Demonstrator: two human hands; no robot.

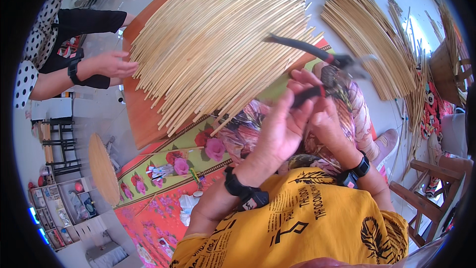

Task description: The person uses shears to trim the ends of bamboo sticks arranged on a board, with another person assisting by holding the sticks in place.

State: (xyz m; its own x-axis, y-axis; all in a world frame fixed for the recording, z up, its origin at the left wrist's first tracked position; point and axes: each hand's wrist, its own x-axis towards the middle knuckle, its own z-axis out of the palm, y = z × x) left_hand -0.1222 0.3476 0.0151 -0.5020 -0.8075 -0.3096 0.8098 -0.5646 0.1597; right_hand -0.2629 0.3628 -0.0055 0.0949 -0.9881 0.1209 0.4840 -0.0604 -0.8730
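Observation:
A pair of pruning shears (304, 46) with dark handles and red bands hangs in front of me, its handles spread and its metal blades pointing right, blurred. The lower handle lies between my hands. My right hand (324, 116) grips around this handle, with its fingers behind it. My left hand (277, 136) is at the handle's end, palm turned up and fingers bent; whether it grips or only touches is not plain. Beyond the shears, a wide layer of pale peeled plant stalks (223, 41) covers most of a reddish-brown board (143, 123).
Across the board, a co-worker's two hands (115, 65) hover at the stalks' left side. More stalks (368, 45) lie bundled on the floor at right, near a basket (444, 71) and a wooden stool (420, 197). A flowered cloth (148, 216) spreads at my left, with a round wooden disc (102, 169) beyond.

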